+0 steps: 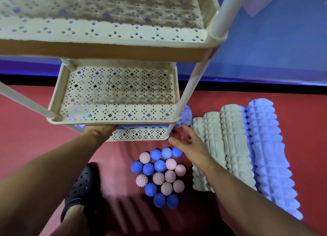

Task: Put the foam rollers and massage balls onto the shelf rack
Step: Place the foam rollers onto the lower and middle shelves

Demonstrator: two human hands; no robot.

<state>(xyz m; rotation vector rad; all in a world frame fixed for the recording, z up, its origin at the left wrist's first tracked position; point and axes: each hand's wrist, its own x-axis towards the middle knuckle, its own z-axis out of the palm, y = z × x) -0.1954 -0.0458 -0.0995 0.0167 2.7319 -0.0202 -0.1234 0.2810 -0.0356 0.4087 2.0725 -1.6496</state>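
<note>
Just a red floor mat (26,138) underneath everything, a black perforated clog (80,188) on a foot down at 7 o'clock, and a blue wall (283,46) with black trim (265,86) up at 2 o'clock.

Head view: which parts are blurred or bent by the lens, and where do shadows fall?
Head view: the top shelf is smeared by blur, while the massage balls are sharp; the rack poles splay outward from wide-angle distortion; striped shadow lies on the red floor below the balls; the right hand is slightly soft.
</note>
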